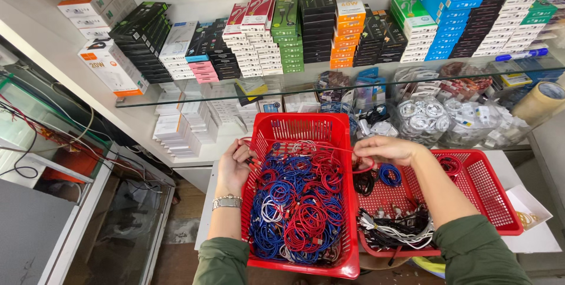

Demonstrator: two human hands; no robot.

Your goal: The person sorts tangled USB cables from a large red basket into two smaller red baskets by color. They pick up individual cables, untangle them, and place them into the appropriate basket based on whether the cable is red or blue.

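Left hand (234, 164), left-centre of frame at rim of full red basket (347, 261): fingers curled shut, pinching one end of red cable (329, 149). Cable stretched taut across basket top, over coiled red and blue cables (297, 208). Right hand (385, 149), centre frame: fingertips closed on other end, above second red basket (500, 196) at lower right, which holds black and white cables (394, 226). Best kept taut, lifted clear of pile to avoid snags, looped evenly, no kinks at plugs.
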